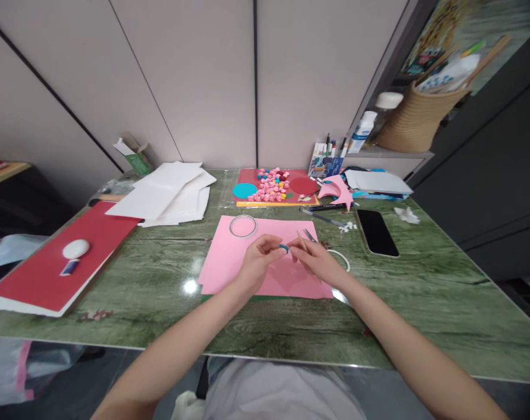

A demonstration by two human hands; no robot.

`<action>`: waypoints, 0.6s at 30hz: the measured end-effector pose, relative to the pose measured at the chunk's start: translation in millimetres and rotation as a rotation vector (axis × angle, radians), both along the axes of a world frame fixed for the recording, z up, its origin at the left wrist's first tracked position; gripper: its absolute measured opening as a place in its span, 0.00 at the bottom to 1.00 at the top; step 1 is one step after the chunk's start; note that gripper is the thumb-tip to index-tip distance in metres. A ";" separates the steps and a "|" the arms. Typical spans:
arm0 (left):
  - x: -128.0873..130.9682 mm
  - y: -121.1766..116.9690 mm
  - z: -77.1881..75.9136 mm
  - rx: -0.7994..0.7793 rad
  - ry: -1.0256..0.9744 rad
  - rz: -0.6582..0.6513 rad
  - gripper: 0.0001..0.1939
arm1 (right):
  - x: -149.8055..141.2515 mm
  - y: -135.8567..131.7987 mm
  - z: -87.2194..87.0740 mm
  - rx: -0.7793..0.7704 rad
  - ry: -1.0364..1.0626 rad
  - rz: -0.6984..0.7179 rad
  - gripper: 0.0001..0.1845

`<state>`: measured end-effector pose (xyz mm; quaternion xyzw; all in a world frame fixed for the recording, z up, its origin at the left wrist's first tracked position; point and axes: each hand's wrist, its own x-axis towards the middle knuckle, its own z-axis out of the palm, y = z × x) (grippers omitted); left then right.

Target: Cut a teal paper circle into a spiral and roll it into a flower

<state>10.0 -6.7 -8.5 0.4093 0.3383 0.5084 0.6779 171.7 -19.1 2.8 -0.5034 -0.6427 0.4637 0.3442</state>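
Note:
My left hand (pixel 259 256) pinches a small blue piece (pixel 284 248), perhaps curled paper, between thumb and fingertips. Close beside it, the fingertips of my right hand (pixel 315 259) come up to the piece's right end. A thin wooden stick (pixel 301 240) is held in the right hand and pokes up between its fingers. Both hands are above a pink paper sheet (pixel 223 256). On that sheet lies a clear ring (pixel 242 234) like a roll of tape. Scissors (pixel 309 235) are partly hidden behind the right hand, their white handle (pixel 343 259) showing to its right.
Pink, yellow and blue paper rosettes (pixel 271 189) fill a red sheet at the back. Right of the hands are a phone (pixel 377 233), pens (pixel 323 216) and pink scraps (pixel 337 189). White papers (pixel 160 192) and a red sheet (pixel 67 251) lie left.

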 end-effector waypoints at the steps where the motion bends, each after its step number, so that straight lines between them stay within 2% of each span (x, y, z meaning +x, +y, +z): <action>1: 0.1 -0.3 -0.1 0.001 0.001 0.002 0.13 | -0.2 -0.1 0.2 -0.004 -0.001 -0.004 0.14; 7: 1.5 -1.3 0.4 -0.010 -0.023 -0.045 0.17 | -1.0 -0.8 1.3 -0.006 -0.002 -0.008 0.14; 13: 3.7 -2.7 5.2 -0.149 -0.105 -0.050 0.14 | 0.8 -0.1 0.7 -0.003 0.012 0.014 0.13; 18: 3.5 -1.7 5.5 -0.140 -0.083 -0.017 0.13 | 1.5 0.5 0.8 -0.009 -0.001 0.007 0.15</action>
